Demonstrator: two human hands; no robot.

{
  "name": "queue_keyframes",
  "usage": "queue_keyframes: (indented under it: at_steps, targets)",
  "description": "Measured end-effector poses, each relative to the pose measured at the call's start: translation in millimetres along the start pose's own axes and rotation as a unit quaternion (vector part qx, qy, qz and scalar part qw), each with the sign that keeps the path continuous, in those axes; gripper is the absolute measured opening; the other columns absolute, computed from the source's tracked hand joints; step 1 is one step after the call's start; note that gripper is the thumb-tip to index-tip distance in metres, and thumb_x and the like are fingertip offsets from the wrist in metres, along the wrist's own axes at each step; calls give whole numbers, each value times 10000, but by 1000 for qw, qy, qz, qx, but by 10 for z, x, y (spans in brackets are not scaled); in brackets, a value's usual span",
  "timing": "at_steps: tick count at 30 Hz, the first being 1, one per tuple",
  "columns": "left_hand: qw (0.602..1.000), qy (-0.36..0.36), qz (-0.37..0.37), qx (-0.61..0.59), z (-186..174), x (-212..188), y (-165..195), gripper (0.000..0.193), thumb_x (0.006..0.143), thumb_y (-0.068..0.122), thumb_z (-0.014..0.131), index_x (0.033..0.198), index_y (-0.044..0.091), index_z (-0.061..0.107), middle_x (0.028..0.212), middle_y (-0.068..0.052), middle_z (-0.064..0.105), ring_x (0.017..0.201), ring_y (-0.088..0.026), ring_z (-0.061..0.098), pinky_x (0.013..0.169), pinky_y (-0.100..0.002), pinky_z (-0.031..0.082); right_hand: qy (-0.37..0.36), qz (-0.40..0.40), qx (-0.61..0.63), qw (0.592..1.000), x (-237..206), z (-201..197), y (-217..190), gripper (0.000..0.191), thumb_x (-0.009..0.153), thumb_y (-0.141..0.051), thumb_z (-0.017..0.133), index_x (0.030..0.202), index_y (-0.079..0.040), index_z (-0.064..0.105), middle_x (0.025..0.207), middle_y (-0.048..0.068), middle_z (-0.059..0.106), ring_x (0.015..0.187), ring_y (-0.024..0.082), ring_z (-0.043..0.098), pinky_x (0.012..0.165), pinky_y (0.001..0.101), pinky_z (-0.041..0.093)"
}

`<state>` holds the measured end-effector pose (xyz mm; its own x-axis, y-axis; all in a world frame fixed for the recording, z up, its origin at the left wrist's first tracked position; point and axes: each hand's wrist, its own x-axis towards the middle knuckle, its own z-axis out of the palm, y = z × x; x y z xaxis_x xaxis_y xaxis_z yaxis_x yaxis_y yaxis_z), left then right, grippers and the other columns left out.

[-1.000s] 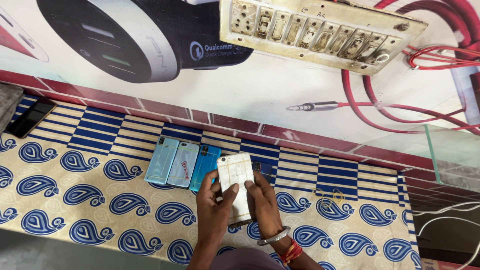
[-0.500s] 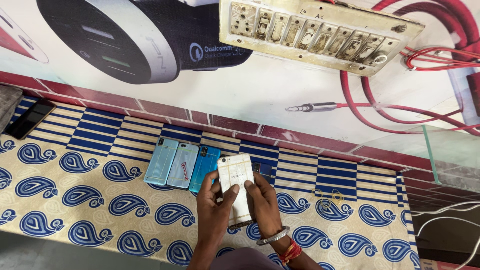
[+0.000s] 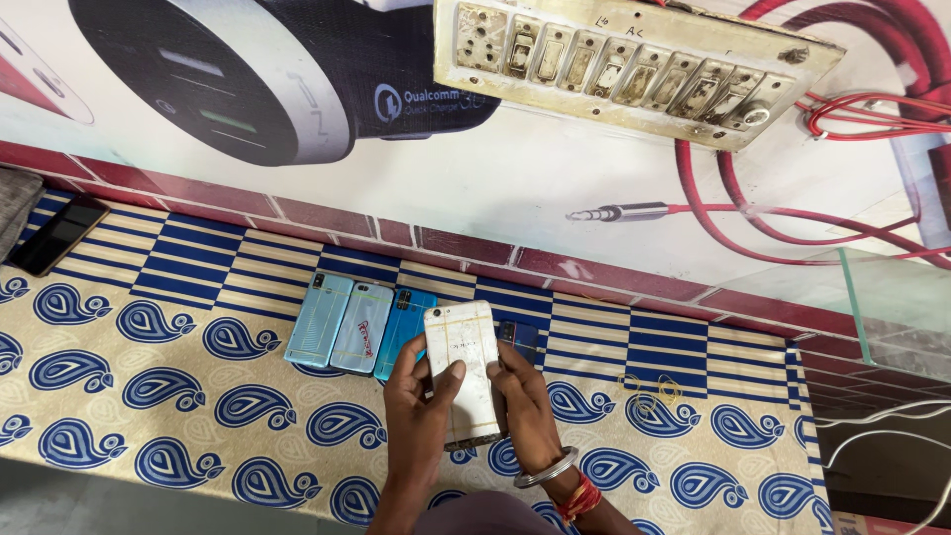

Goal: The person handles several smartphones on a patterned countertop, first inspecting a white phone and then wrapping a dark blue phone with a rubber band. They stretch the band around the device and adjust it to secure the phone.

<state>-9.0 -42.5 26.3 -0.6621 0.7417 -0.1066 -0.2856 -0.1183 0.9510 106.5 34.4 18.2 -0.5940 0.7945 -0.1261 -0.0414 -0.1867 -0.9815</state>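
i have a white phone (image 3: 463,369) back-side up, held just above the patterned cloth (image 3: 149,396), and i take it as my landmark. my left hand (image 3: 421,411) wraps its left edge, thumb laid across the back, fingers curled under. my right hand (image 3: 525,401) closes on the right edge, fingers folded against the side; a metal bangle (image 3: 547,468) and red thread sit at that wrist. both hands are clamped on the phone, not spread.

i judge it light, stiff and flat, with a smooth back that could slip, and the glass face underneath would be fragile. the long side edges look like the safest place to grip, which is where i have it.

just left of the phone lie three more phones in a row, touching one another: a light blue phone (image 3: 319,319), a pale phone (image 3: 361,327), and a bright blue phone (image 3: 401,329) partly tucked behind my landmark. a dark phone (image 3: 520,339) peeks out on its right. far left, near the cloth's edge, lies a black phone (image 3: 57,236).

beyond the phone a brick-patterned ledge (image 3: 475,248) bounds the cloth. right of it the cloth lies bare up to a glass panel (image 3: 892,307); toward me the cloth's edge is close.
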Motion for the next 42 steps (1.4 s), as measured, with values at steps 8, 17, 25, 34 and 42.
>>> queue_keyframes:
  at_steps: [8,17,25,34,42]
  targets:
    - [1000,-10,-7,10,-39,-19,24,541,892,60,654,1418,14,532,1107,-161,763,1011,-178,746,856,-329,602,-2,22,-79,997,-29,23,-97,458,964,-163,562,1398,-24,602,580,-31,475,445,51,371,403,241,312]
    - [999,-31,28,-1,-71,-29,20,693,834,-31,635,1498,-4,442,1201,-180,735,1075,-197,722,869,-330,593,-42,-13,-69,997,-43,-46,-36,530,958,-98,581,1481,-28,527,742,3,605,569,50,433,501,232,374]
    - [998,-53,38,25,-76,-38,73,732,834,-42,656,1523,-8,411,1259,-191,721,1041,-184,728,737,-265,599,-67,-32,-11,997,-40,-58,-57,479,978,-56,608,1447,2,534,1032,62,751,801,58,606,674,247,492]
    - [997,-61,41,30,-93,-15,67,727,849,-11,661,1526,-8,396,1263,-192,714,1043,-167,731,736,-256,614,-46,-15,-49,998,-40,-44,-68,437,974,-97,633,1402,-10,600,860,32,716,621,51,466,537,242,376]
    - [998,-49,23,11,-92,-9,55,742,843,-3,670,1538,-5,409,1243,-196,726,952,-148,714,681,-248,571,-80,-20,11,997,0,-64,-22,540,955,-66,565,1483,-53,450,1161,70,747,1005,85,705,850,267,588]
